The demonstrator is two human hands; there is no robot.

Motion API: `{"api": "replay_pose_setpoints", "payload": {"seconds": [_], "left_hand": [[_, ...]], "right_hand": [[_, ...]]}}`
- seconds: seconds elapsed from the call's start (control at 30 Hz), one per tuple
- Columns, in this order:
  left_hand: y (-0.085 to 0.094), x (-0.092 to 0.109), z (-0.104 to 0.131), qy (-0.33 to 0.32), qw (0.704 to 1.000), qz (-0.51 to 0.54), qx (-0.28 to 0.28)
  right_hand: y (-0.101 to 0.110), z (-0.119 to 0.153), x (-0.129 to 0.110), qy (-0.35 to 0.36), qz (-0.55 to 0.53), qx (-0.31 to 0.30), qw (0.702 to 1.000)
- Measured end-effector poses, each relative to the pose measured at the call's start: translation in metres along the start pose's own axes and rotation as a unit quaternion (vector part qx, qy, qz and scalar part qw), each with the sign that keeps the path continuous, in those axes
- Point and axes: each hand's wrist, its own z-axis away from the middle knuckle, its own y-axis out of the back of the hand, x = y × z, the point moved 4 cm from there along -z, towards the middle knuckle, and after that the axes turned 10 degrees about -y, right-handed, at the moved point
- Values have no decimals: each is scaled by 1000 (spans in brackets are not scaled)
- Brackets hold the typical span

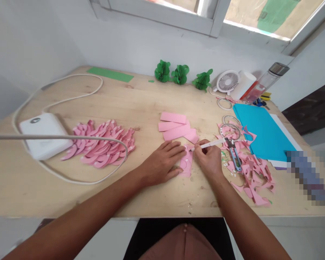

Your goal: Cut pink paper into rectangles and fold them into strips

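My left hand (162, 162) lies flat with its fingers stretched out, its fingertips on the left edge of a pink paper strip (187, 169). Curved outlines show on that strip. A slim white pen (212, 143) is pinched in my right hand (210, 159), its dark tip at the strip's upper part. Just beyond my hands are several more pink paper strips (173, 126), overlapping in a fan. To the left rests a heap of curved pink paper cut-outs (105, 146) with pale spots.
Pink paper scraps (256, 177) lie right of my right hand, with a blue-handled cutting tool (235, 156) and tape rolls (229, 131). A blue folder (265, 133) is beyond. A white cable (83, 182) loops by a white box (46, 135). Green paper pompoms (180, 74) stand at the back.
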Motion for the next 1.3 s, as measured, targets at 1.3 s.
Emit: {"api": "replay_pose_setpoints", "payload": {"seconds": [1.3], "left_hand": [[0,1,-1,0,1000,-6,-19]], "right_hand": [[2,1,-1,-9,6,-3,1000]]}}
